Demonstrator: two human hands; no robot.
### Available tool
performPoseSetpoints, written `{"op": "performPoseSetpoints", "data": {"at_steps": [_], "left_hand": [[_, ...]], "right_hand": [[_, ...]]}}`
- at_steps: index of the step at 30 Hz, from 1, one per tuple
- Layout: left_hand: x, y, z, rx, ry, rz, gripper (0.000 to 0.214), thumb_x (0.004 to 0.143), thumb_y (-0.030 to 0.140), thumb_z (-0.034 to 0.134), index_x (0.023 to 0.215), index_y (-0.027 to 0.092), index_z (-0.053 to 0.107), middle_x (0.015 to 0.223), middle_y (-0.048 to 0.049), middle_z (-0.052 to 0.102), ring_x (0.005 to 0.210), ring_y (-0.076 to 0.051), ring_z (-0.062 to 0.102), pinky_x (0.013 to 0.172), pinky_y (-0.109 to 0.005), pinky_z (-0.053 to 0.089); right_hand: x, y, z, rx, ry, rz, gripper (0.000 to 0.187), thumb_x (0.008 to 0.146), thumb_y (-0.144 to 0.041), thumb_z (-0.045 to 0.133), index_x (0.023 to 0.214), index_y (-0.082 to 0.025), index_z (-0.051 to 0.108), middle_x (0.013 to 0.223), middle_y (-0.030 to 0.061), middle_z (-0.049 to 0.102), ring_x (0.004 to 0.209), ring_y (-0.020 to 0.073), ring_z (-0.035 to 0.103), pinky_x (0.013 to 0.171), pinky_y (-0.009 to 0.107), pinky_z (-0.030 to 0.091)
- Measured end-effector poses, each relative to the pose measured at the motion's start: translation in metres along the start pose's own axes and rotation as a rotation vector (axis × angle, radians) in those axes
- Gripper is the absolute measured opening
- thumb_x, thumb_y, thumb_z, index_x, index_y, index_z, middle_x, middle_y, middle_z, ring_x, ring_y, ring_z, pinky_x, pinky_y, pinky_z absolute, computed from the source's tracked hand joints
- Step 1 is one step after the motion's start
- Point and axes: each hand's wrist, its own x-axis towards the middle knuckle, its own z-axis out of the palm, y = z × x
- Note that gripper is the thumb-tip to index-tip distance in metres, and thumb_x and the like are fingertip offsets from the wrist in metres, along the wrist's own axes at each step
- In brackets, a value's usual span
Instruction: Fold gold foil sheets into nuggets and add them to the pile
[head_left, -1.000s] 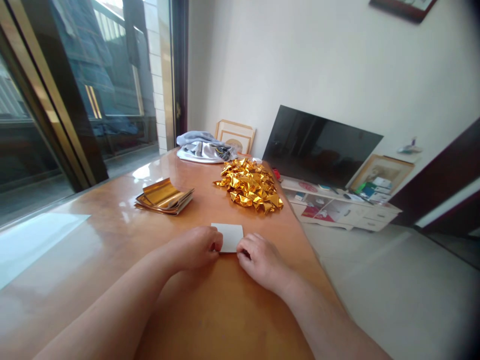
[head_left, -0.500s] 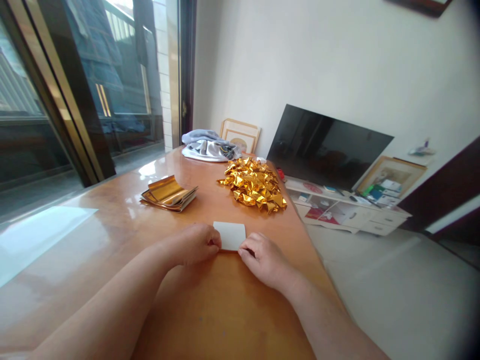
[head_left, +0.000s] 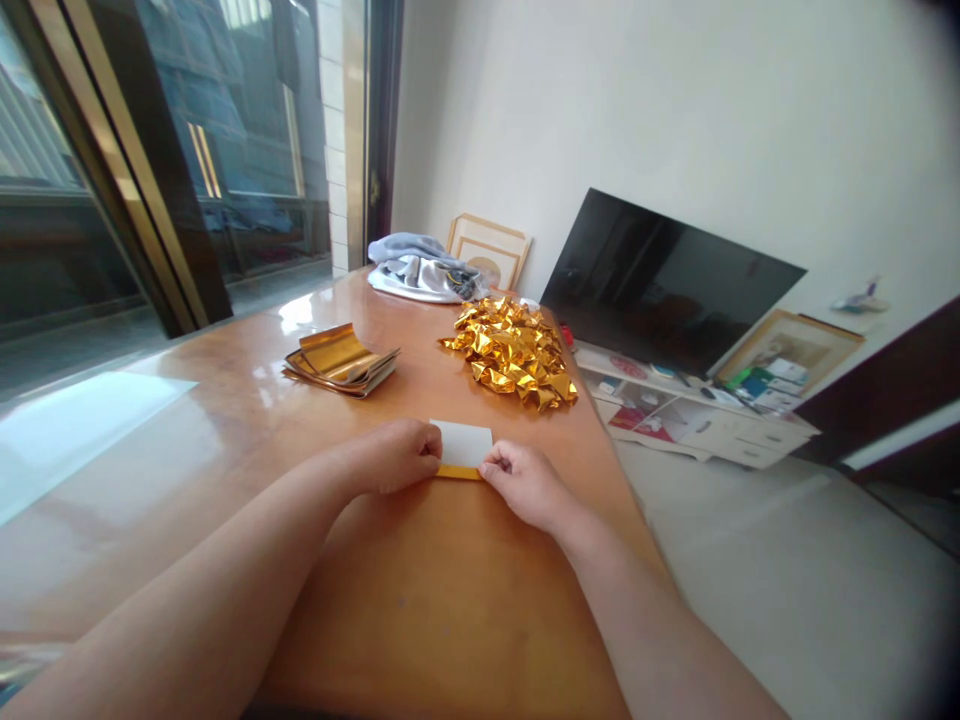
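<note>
A small sheet of gold foil with a white back (head_left: pixel 463 444) lies on the orange varnished table (head_left: pixel 442 600), white side up, with a gold strip (head_left: pixel 459 472) along its near edge. My left hand (head_left: pixel 397 457) grips the sheet's left edge. My right hand (head_left: pixel 525 486) holds its right edge between fingers and thumb. Farther off, a stack of flat gold foil sheets (head_left: pixel 341 360) lies left of a heap of crumpled gold foil pieces (head_left: pixel 514 352). Neither hand touches these.
A grey cloth (head_left: pixel 420 270) lies at the far end of the table. Beyond the right table edge stand a black TV screen (head_left: pixel 660 280) and a low white cabinet (head_left: pixel 675 420). A glass sliding door (head_left: pixel 225 130) runs along the left.
A gold strip now shows along the sheet's near edge, where the white covered nearly everything before. Both hands still hold the sheet. The whole view has tilted slightly.
</note>
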Motion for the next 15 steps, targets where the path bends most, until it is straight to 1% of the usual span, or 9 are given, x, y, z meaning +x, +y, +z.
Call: {"op": "performPoseSetpoints", "data": {"at_steps": [6, 10, 15], "left_hand": [[0.003, -0.0024, 0.0021, -0.008, 0.0, -0.029, 0.018, 0.08, 0.03, 0.055, 0.084, 0.02, 0.07, 0.078, -0.0014, 0.07, 0.067, -0.017, 0.06, 0.056, -0.025, 0.036], [0.005, -0.005, 0.0036, -0.012, 0.0, -0.032, 0.019, 0.079, 0.03, 0.055, 0.085, 0.02, 0.07, 0.078, -0.0013, 0.07, 0.068, -0.017, 0.06, 0.057, -0.025, 0.037], [0.004, -0.0018, 0.0007, -0.024, -0.002, -0.045, 0.02, 0.077, 0.029, 0.055, 0.086, 0.019, 0.07, 0.079, -0.0014, 0.071, 0.069, -0.017, 0.061, 0.056, -0.025, 0.037]], "right_hand": [[0.0039, 0.0022, 0.0001, 0.018, -0.028, 0.051, 0.019, 0.087, -0.038, 0.059, 0.081, -0.02, 0.064, 0.07, -0.0025, 0.063, 0.063, 0.0138, 0.054, 0.055, 0.022, 0.034], [0.0056, 0.0019, -0.001, 0.024, -0.038, 0.057, 0.02, 0.086, -0.037, 0.059, 0.078, -0.02, 0.063, 0.07, -0.0019, 0.064, 0.062, 0.0138, 0.054, 0.054, 0.022, 0.033], [0.007, 0.001, -0.0023, 0.022, -0.045, 0.072, 0.019, 0.084, -0.037, 0.06, 0.076, -0.02, 0.063, 0.069, -0.0022, 0.064, 0.059, 0.0129, 0.053, 0.052, 0.022, 0.033]]}}
